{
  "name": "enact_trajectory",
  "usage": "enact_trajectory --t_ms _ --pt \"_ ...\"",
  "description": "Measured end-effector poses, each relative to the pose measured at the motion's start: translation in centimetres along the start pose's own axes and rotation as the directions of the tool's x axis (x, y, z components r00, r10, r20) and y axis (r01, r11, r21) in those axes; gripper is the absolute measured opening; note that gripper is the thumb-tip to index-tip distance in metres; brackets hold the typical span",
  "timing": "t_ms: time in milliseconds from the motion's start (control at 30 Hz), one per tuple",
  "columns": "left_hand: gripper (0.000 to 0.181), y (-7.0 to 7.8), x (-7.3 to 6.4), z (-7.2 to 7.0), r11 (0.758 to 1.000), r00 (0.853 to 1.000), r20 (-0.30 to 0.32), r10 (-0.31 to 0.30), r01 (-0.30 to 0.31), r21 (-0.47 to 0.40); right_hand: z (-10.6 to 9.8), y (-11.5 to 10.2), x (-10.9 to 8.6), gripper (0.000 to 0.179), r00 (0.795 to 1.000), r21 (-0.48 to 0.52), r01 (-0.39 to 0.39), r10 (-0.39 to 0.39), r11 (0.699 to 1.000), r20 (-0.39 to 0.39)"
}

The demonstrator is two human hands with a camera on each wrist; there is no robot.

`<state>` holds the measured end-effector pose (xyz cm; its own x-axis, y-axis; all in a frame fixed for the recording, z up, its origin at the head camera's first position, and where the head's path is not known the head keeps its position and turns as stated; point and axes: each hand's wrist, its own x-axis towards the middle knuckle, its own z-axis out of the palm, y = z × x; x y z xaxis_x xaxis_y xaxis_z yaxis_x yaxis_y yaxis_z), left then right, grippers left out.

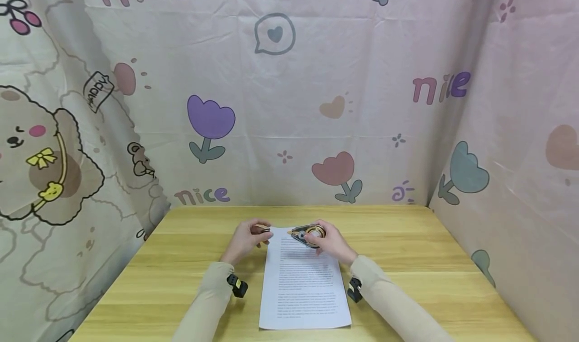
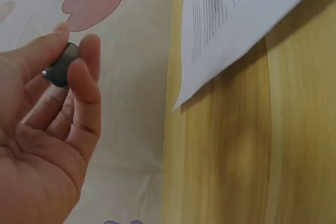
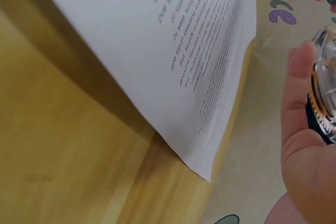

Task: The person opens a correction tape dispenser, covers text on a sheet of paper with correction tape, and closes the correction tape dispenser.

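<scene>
A correction tape dispenser (image 1: 300, 233), dark with a clear window and orange gear, is held in my right hand (image 1: 333, 241) with its tip pointing left. In the right wrist view only part of the dispenser (image 3: 326, 93) shows, at the right edge. Between thumb and fingertips my left hand (image 1: 246, 240) pinches a small dark, rounded cap (image 2: 64, 66), apart from the dispenser's tip. Both hands are raised near the far end of a printed sheet of paper (image 1: 307, 291), which lies lengthwise on the table with its corners curling up.
The light wooden table (image 1: 190, 261) extends around the paper. A patterned cloth (image 1: 280, 105) hangs behind the table and along both sides. Small black cameras (image 1: 237, 285) are strapped to both wrists over beige sleeves.
</scene>
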<state>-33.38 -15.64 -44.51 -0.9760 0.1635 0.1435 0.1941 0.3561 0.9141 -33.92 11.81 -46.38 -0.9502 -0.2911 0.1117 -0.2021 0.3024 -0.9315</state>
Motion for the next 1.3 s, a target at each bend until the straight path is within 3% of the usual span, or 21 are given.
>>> enact_trajectory --t_ms 133,233,533,867,1100,1300 --pt "0.012 0.0 -0.1 -0.4 0.993 1.000 -0.025 0.014 -0.011 0.119 -0.2 0.0 0.1 0.037 0.999 -0.010 -0.008 0.007 1.000 -0.039" --pt "0.008 -0.3 -0.3 -0.8 0.971 0.999 -0.042 0.020 -0.010 0.238 -0.2 -0.6 -0.2 0.039 0.998 -0.001 -0.010 0.010 1.000 -0.063" --pt "0.006 -1.8 -0.6 -2.5 0.863 0.999 -0.041 0.002 0.019 0.505 0.0 -0.1 0.2 0.046 0.998 -0.085 -0.030 0.025 0.996 -0.055" --pt "0.006 -2.9 -1.2 -4.4 0.778 0.998 -0.060 -0.012 0.047 0.627 0.3 -0.1 0.1 0.045 0.997 -0.144 -0.049 0.040 0.988 -0.067" --pt "0.007 -3.5 -1.2 -5.0 0.748 0.996 -0.064 -0.055 0.083 0.659 0.3 0.3 0.3 0.040 0.996 -0.157 -0.071 0.062 0.985 -0.066" --pt "0.007 -3.9 -1.2 -5.2 0.740 0.994 -0.061 -0.086 0.104 0.665 0.3 0.4 0.4 0.041 0.996 -0.158 -0.071 0.062 0.985 -0.062"
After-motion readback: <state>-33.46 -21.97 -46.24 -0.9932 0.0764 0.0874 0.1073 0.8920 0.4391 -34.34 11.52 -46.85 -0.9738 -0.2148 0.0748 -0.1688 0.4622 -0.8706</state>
